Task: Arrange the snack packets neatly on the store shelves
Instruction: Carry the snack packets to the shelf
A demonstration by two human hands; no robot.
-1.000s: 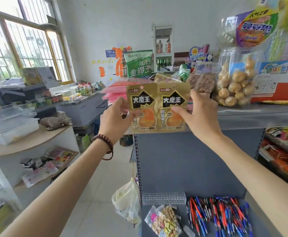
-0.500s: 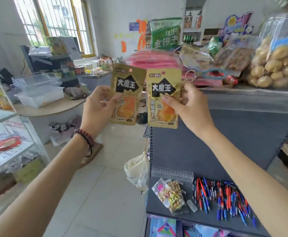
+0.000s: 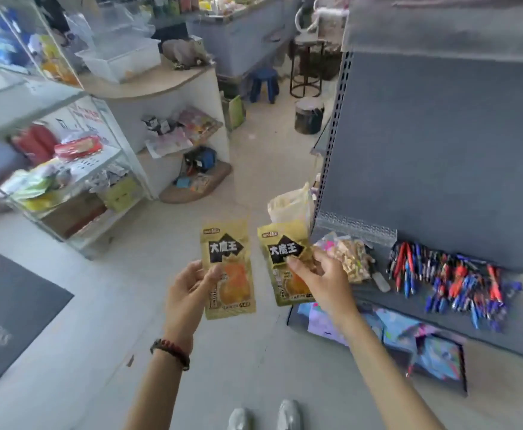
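I hold two gold snack packets with black labels, one in each hand, upright over the floor. My left hand (image 3: pixel 188 290) pinches the left packet (image 3: pixel 227 271) at its left edge, thumb on the front. My right hand (image 3: pixel 322 280) pinches the right packet (image 3: pixel 285 268) from its right side, close to the end of the grey store shelf (image 3: pixel 434 144). A clear bag of snacks (image 3: pixel 352 259) lies on that shelf's lower ledge just behind my right hand.
Several red and blue pens (image 3: pixel 449 280) lie heaped on the ledge. A plastic bag (image 3: pixel 291 206) hangs at the shelf's corner. A glass display case (image 3: pixel 52 156) and a counter (image 3: pixel 161 82) stand left. A dark mat (image 3: pixel 5 305) lies on the floor.
Both hands came down with the packets from the top of the shelf to the level of its lower ledge, and the packets moved slightly apart. The camera tilted down toward the floor.
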